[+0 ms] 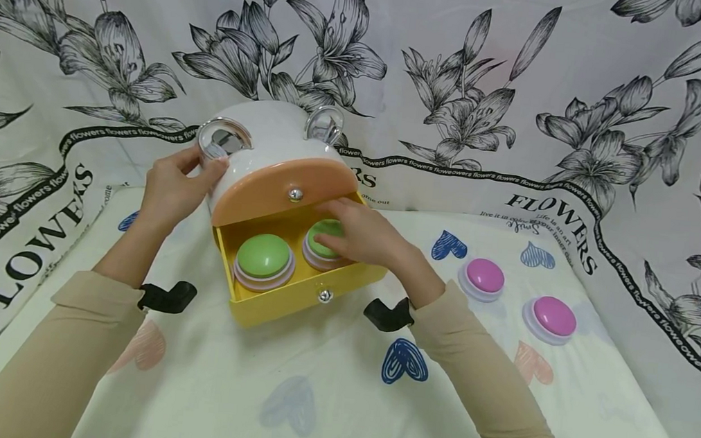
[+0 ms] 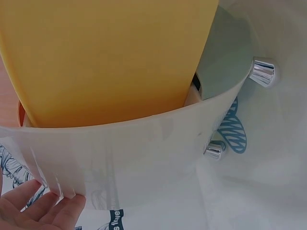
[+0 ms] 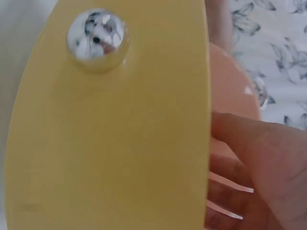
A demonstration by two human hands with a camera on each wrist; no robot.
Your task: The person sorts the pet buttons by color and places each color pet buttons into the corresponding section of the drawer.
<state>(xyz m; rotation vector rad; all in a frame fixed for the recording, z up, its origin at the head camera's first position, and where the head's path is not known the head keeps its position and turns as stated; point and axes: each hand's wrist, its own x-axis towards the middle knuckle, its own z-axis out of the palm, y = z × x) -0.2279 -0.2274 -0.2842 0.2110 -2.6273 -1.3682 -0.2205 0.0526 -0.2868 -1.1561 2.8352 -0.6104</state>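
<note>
A small rounded white drawer box [image 1: 265,121] stands on the cloth, with silver rings on top and an orange drawer front [image 1: 287,184]. Its lower yellow drawer [image 1: 280,307] is pulled out. Two round green-topped push buttons lie inside: the left green button [image 1: 264,256] and the right green button [image 1: 326,234]. My left hand [image 1: 174,186] holds the box's left side below a ring; in the left wrist view its fingertips touch the white shell. Inside the drawer, my right hand [image 1: 365,231] grips the right green button, thumb across its top. The drawer front hides part of these fingers in the right wrist view.
To the right, two pink-topped buttons lie on the heart-printed cloth [image 1: 335,398]: a nearer pink button [image 1: 555,316] and a farther pink button [image 1: 485,276]. Behind the box hangs a flower-printed curtain [image 1: 433,136]. A silver knob [image 1: 325,296] sticks out from the yellow drawer.
</note>
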